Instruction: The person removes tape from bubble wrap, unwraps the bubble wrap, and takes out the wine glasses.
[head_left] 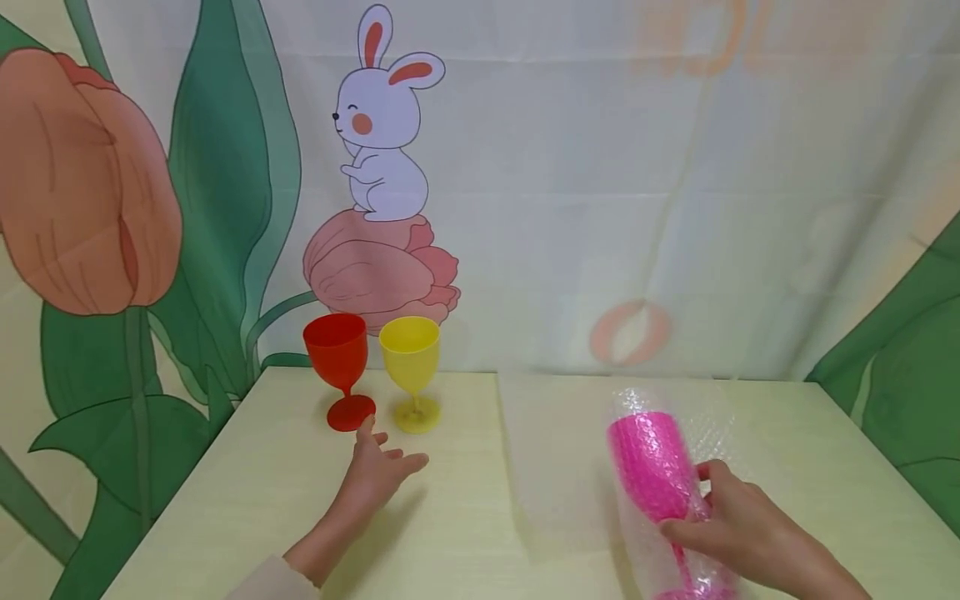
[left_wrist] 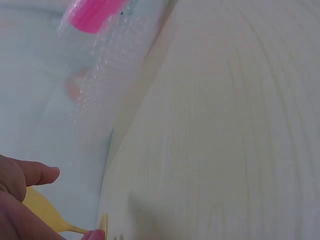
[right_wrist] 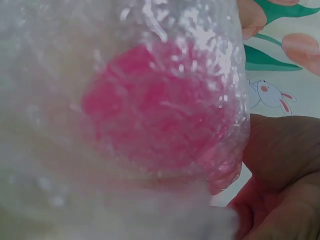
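Far left stands a red goblet [head_left: 335,354]; on its near side, the left hand [head_left: 375,477] has loosely extended fingers. Just right stands a yellow goblet [head_left: 410,354]. Near right, bubble wrap [head_left: 632,402] encloses a pink goblet [head_left: 652,462], gripped by the right hand [head_left: 750,527]. Far orange marks [head_left: 738,29] are unreadable.

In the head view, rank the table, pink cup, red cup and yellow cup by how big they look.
1. Table
2. Pink cup, wrapped and nearer the camera
3. Red cup and yellow cup: too alike to rank
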